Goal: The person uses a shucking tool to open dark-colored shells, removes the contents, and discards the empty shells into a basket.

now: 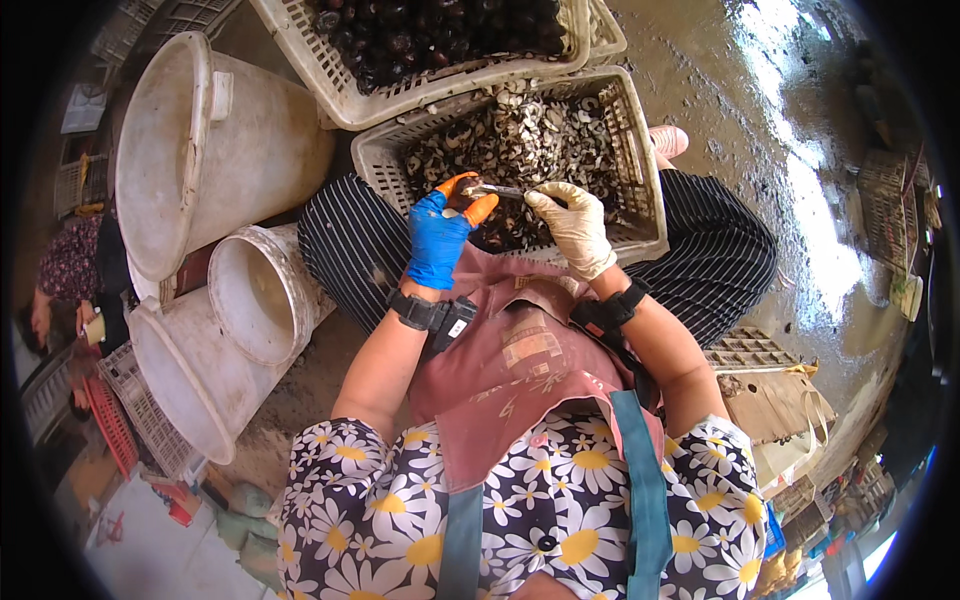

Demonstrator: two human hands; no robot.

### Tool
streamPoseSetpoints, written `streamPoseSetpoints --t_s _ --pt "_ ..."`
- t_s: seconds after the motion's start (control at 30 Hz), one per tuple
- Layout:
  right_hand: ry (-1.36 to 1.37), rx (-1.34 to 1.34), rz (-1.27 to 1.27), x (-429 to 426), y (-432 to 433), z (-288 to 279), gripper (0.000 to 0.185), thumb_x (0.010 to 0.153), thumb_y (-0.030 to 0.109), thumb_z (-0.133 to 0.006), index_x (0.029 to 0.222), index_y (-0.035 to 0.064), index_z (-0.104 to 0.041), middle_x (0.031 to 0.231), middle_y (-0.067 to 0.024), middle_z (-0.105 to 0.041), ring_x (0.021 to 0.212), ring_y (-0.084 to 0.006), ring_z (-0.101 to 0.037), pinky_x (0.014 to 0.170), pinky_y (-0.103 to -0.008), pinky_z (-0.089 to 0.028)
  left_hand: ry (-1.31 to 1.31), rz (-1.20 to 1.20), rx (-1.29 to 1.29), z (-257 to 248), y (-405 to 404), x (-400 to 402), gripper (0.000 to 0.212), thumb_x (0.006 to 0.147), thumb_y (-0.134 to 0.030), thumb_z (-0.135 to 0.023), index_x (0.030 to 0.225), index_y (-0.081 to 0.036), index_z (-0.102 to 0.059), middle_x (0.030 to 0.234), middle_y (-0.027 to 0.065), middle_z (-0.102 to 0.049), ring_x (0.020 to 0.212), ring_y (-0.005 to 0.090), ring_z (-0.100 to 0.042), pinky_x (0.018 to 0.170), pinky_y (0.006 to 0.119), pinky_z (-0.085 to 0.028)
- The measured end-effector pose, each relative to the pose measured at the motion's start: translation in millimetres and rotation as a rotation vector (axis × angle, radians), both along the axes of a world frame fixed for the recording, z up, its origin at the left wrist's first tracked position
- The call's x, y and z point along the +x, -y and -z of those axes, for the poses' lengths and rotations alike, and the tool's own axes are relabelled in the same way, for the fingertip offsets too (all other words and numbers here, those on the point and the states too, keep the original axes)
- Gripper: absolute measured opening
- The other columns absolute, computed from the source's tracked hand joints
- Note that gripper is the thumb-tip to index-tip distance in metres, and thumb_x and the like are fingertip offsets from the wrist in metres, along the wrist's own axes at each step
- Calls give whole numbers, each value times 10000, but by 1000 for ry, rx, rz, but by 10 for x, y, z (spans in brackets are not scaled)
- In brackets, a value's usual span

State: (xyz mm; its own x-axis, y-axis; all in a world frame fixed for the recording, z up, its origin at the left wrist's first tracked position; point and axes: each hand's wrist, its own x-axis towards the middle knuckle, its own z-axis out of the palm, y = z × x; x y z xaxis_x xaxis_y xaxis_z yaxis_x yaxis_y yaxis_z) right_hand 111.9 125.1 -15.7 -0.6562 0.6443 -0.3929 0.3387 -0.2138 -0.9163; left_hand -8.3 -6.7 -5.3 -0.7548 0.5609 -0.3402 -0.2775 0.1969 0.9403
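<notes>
My left hand [437, 240], in a blue glove with orange finger covers, pinches a small brown, round piece of produce [468, 184], perhaps a water chestnut, partly pale on its surface. My right hand [576, 229], in a whitish glove, grips a slim metal peeling blade [504, 191]. The blade's tip touches or nearly touches the produce. Below both hands, between my knees, stands a plastic crate [639, 150] that holds many pale and brown peelings [536, 124]. A second crate [341, 105] beyond it is filled with dark, round produce [442, 34].
Large white plastic buckets [259, 127] lie on their sides at the left, with a smaller bucket [300, 277] among them. Wet, muddy floor [697, 82] spreads to the right. A cardboard box [776, 405] sits behind my right elbow. Another person [67, 262] is at the far left.
</notes>
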Motion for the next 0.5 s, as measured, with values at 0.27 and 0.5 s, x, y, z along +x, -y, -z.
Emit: streamPoseSetpoints --t_s 0.27,0.5 --pt "-171 -216 124 8 -200 114 181 810 108 -684 951 9 -631 805 15 -607 719 -59 -511 651 -211 -428 -27 160 97 -100 -123 107 409 711 -10 -748 1091 -15 -597 943 21 -639 841 86 -594 729 231 -512" --pt "-174 -153 41 121 -107 -63 138 788 77 -700 902 19 -648 816 26 -608 729 -40 -506 644 -202 -428 103 137 240 -125 -112 93 515 696 64 -720 1176 -4 -547 991 41 -624 881 109 -595 811 264 -527"
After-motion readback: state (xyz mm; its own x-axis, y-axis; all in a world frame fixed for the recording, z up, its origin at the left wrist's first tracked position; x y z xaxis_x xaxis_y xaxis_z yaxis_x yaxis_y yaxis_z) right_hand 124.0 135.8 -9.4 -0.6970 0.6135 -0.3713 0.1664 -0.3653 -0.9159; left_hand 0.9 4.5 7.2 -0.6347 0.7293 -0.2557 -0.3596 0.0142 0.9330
